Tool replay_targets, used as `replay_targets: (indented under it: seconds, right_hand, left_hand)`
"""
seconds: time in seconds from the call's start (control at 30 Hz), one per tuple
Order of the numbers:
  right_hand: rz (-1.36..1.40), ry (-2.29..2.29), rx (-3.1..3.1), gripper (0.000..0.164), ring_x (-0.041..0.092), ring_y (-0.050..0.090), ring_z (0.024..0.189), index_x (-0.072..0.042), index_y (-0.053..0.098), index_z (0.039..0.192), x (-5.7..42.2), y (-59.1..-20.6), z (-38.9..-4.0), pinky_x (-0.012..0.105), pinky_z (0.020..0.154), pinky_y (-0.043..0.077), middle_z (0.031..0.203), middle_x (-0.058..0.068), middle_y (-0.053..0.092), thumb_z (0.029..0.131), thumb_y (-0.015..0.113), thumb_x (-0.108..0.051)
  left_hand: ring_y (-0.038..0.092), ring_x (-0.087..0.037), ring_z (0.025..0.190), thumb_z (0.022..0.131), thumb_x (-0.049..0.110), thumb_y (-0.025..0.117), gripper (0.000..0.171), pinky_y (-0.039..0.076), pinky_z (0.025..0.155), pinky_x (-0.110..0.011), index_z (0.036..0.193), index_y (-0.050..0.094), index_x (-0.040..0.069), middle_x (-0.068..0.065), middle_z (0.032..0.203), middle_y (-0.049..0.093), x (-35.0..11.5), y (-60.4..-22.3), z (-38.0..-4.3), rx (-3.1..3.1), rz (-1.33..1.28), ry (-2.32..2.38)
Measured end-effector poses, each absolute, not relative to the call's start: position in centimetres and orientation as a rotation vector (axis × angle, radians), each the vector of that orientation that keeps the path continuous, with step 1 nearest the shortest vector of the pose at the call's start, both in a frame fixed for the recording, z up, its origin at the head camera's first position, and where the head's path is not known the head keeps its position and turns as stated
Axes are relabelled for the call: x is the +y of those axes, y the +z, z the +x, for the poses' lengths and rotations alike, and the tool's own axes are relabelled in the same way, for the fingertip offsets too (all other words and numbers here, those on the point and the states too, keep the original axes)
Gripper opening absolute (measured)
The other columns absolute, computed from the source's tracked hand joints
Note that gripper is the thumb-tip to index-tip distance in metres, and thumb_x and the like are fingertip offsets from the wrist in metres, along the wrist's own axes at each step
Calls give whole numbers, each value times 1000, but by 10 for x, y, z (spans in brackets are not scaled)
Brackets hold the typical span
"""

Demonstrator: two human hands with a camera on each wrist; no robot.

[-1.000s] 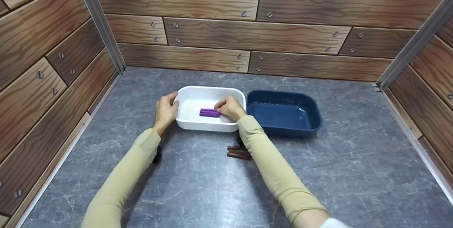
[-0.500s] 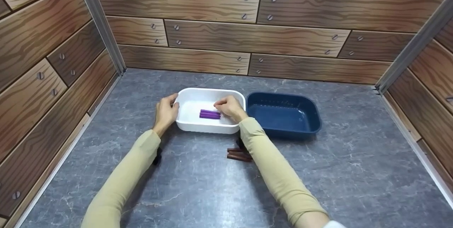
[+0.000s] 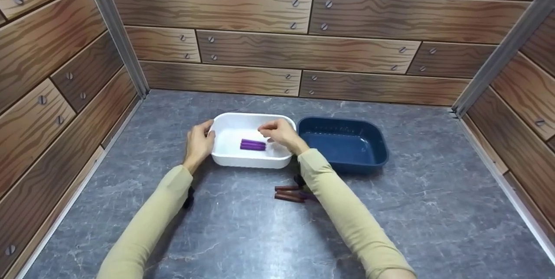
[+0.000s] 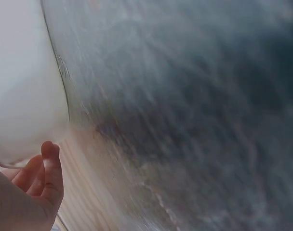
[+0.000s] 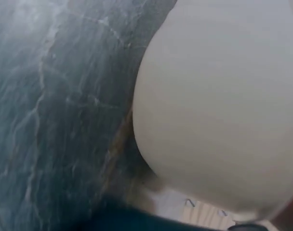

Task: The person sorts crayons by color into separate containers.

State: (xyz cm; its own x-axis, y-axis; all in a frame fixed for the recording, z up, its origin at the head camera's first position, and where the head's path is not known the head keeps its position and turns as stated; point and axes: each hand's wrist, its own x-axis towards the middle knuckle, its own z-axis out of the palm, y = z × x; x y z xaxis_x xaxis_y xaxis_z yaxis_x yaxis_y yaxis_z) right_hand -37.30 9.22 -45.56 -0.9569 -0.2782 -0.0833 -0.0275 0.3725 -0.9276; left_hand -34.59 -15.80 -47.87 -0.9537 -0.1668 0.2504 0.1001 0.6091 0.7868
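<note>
In the head view, several short purple sticks (image 3: 253,145) lie side by side on the floor of a white basin (image 3: 249,163). My left hand (image 3: 199,142) holds the basin's left end. The left wrist view has those fingers (image 4: 52,175) bent up against the white outer wall. Over the basin's right half is my right hand (image 3: 281,133), with thumb and index finger apart beside the purple sticks and nothing between them. The right wrist view is mostly filled by the basin's outer wall (image 5: 209,106); my right fingers are hidden behind it.
A dark blue basin (image 3: 381,149) stands against the white one's right side. Brown sticks (image 3: 289,199) lie on the grey marbled table in front, with something purple (image 3: 307,195) partly under my right forearm. Wood-patterned walls (image 3: 243,10) enclose the back and sides.
My right hand has let go of the purple sticks and drawn slightly away from them. My left hand stays at the basin. The whole head view has shifted a little.
</note>
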Motion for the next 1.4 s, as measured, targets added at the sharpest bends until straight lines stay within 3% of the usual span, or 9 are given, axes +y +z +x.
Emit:
replay_targets:
  seconds: [0.17, 0.43, 0.6, 0.8, 0.9, 1.1, 1.27, 1.4]
  right_hand:
    - [-346, -1631, 2393, 26, 17, 63, 93, 8, 68, 117, 100, -453, -361, 43, 90, 55, 120, 28, 65, 95, 60, -5]
    - [-473, -1630, 2395, 27, 44, 61, 110, 8, 67, 118, 116, -449, -344, 35, 85, 57, 121, 30, 64, 95, 61, -4]
    - [-478, -1698, 2385, 26, 43, 63, 108, 7, 68, 117, 128, -446, -340, 43, 91, 56, 120, 31, 63, 93, 62, -1]
    - [-492, -1755, 2373, 28, 46, 62, 108, 11, 65, 118, 141, -444, -333, 37, 88, 57, 115, 28, 66, 93, 63, -1]
    - [-507, -1754, 2394, 29, 41, 64, 103, 10, 65, 119, 148, -444, -328, 34, 84, 58, 115, 29, 65, 93, 64, -3]
    - [-508, -1748, 2457, 28, 10, 64, 86, 6, 68, 117, 160, -443, -318, 30, 77, 56, 115, 27, 67, 90, 67, -4]
    - [-512, -1724, 2474, 29, 9, 64, 87, 4, 68, 118, 171, -443, -309, 44, 84, 57, 114, 27, 67, 90, 67, -3]
    - [-528, -1708, 2490, 31, 14, 66, 88, 4, 66, 120, 182, -443, -303, 37, 79, 58, 114, 26, 68, 91, 67, -3]
  left_hand:
    - [65, -29, 113, 94, 9, 52, 42, 50, 97, -43, 135, 59, 1, -17, 124, 67, -160, -480, -344, -2544, 63, -1257]
    - [65, -30, 114, 95, 8, 53, 42, 51, 97, -42, 136, 57, 0, -19, 125, 66, -163, -483, -341, -2550, 78, -1287]
    - [65, -31, 114, 95, 7, 52, 42, 52, 96, -43, 136, 56, -2, -21, 125, 66, -163, -481, -342, -2538, 58, -1292]
    - [65, -31, 113, 95, 7, 51, 42, 52, 96, -43, 136, 56, -1, -21, 125, 66, -163, -480, -343, -2537, 61, -1288]
    - [65, -31, 113, 95, 6, 51, 42, 52, 97, -42, 135, 57, -1, -20, 125, 66, -162, -479, -343, -2535, 63, -1295]
    - [64, -31, 115, 96, 6, 51, 41, 51, 98, -42, 136, 56, -2, -21, 127, 65, -161, -476, -343, -2533, 50, -1314]
    - [64, -30, 115, 96, 7, 51, 42, 52, 97, -42, 136, 56, -1, -20, 127, 65, -159, -476, -343, -2545, 61, -1312]
    - [64, -30, 115, 96, 7, 51, 41, 52, 97, -42, 137, 56, 0, -19, 127, 65, -158, -477, -344, -2545, 56, -1317]
